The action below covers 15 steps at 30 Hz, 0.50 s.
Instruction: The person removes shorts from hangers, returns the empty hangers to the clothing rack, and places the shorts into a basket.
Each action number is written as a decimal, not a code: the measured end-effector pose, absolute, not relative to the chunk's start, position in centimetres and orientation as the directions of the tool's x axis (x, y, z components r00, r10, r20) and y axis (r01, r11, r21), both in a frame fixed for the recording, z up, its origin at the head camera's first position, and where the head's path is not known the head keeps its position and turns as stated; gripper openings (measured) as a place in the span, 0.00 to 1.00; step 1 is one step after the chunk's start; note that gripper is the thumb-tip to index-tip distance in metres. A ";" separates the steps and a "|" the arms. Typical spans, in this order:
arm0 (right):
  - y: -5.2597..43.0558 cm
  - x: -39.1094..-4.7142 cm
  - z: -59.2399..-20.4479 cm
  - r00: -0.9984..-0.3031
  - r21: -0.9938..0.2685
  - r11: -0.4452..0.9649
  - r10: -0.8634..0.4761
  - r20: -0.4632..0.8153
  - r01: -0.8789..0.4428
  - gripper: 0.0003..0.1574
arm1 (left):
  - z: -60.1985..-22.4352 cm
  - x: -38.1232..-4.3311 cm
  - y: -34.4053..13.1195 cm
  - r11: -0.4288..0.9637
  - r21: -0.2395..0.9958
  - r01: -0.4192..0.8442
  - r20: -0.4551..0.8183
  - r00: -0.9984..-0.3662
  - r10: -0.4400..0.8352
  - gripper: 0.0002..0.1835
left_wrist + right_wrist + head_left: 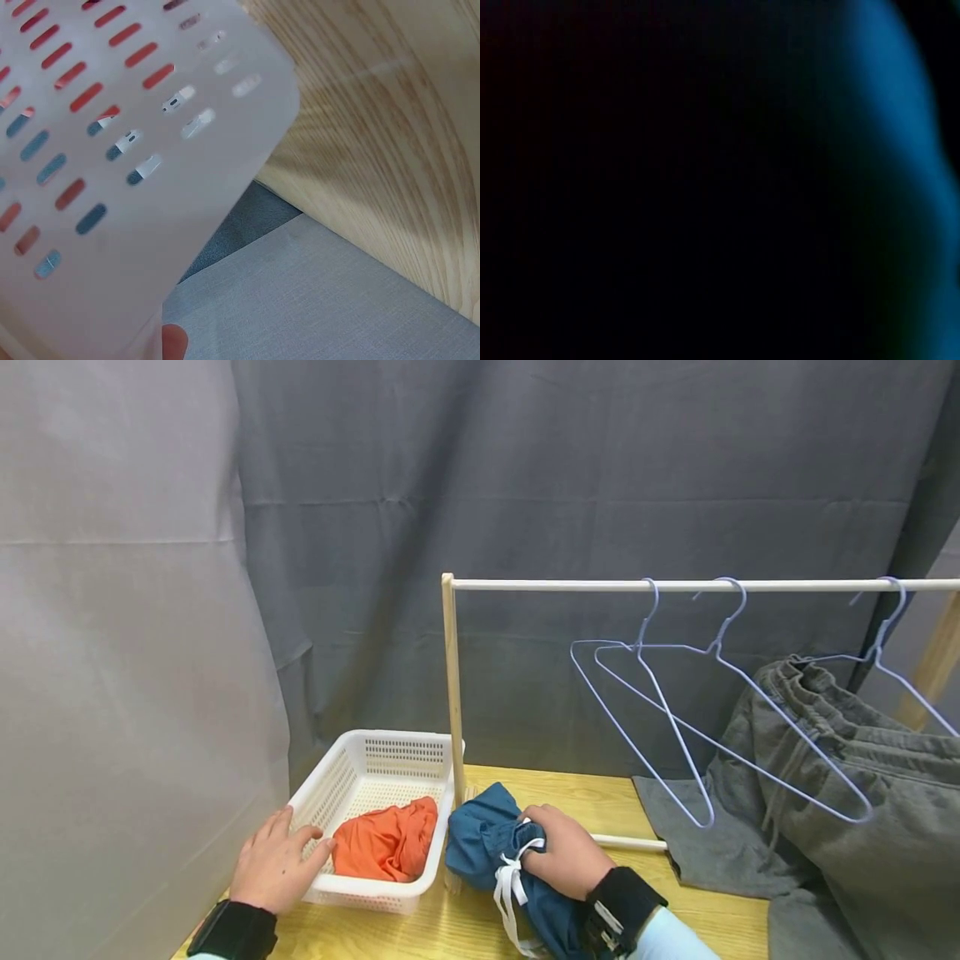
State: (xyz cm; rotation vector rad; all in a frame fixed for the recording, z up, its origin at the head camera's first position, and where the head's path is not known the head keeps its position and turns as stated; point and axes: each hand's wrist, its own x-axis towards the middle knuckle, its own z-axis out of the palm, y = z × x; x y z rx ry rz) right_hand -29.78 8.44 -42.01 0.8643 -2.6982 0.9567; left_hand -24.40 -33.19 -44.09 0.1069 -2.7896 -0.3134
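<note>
My right hand [566,852] grips a bunched pair of blue drawstring pants [480,831] near the gathered waistband, and a white drawstring [508,885] dangles in front. Dark blur and a strip of blue cloth [907,112] fill the right wrist view. At the front left corner of a white plastic basket [321,781], my left hand [273,864] rests by the rim with its thumb extended over the inside. The left wrist view shows the slotted basket wall [112,217] and one fingertip [175,341] at its lower edge. A crumpled orange cloth [386,842] lies in the basket.
A clothes rack with a white rail [540,585] and wooden post [452,677] stands behind the right hand. Lavender hangers [678,735] hang from it. Grey drawstring pants [847,785] hang at the right above grey cloth on the wooden table [720,914].
</note>
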 end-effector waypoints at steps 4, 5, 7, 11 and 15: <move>8.0 -29.7 -41.0 -0.822 -0.540 0.620 -0.450 0.348 -0.569 0.20 | -44.1 -24.4 -33.2 0.974 0.224 -0.036 0.318 -0.942 -0.109 0.28; 7.8 -29.7 -40.7 -0.825 -0.545 0.621 -0.443 0.349 -0.564 0.21 | -44.1 -24.4 -33.1 0.974 0.225 -0.037 0.320 -0.941 -0.109 0.27; 7.5 -29.7 -40.1 -0.832 -0.555 0.621 -0.434 0.345 -0.554 0.22 | -44.1 -24.4 -33.1 0.973 0.226 -0.035 0.322 -0.940 -0.109 0.27; 6.6 -29.7 -39.0 -0.838 -0.580 0.606 -0.426 0.342 -0.545 0.24 | -44.1 -24.4 -33.2 0.974 0.225 -0.029 0.334 -0.937 -0.105 0.27; 5.6 -29.7 -37.9 -0.825 -0.591 0.577 -0.431 0.366 -0.564 0.24 | -44.2 -24.3 -33.2 0.974 0.224 -0.021 0.351 -0.931 -0.101 0.26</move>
